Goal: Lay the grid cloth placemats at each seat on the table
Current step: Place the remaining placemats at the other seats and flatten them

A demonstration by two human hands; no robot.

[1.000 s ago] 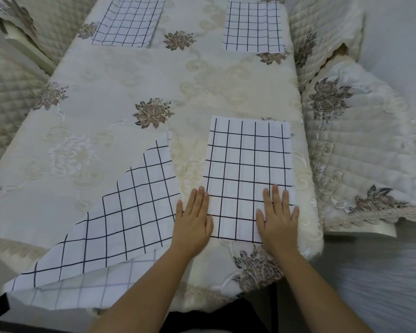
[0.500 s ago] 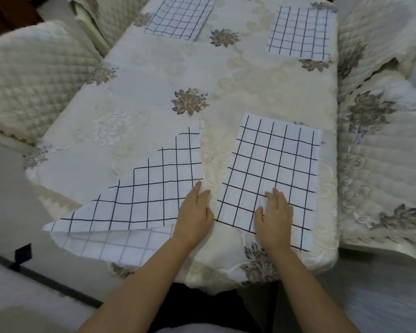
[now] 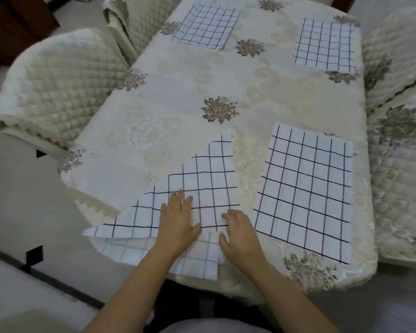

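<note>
Several white placemats with a black grid lie on the cream embroidered tablecloth (image 3: 183, 87). One flat mat (image 3: 305, 191) lies at the near right, one mat (image 3: 205, 26) at the far left, another mat (image 3: 324, 45) at the far right. At the near left lies a skewed mat (image 3: 202, 181), folded over itself and overhanging the table's front edge. My left hand (image 3: 178, 221) rests flat on this skewed mat. My right hand (image 3: 238, 229) touches its right edge with fingers slightly bent.
Quilted cream chair covers stand on the left (image 3: 55, 82), at the far left (image 3: 139, 22) and along the right side (image 3: 399, 140). Grey floor (image 3: 22, 207) lies to the left of the table. Dark furniture (image 3: 12, 22) fills the top left corner.
Both hands have left the near right mat and moved left onto the folded skewed mat. The view has shifted, bringing the left chairs and floor into sight.
</note>
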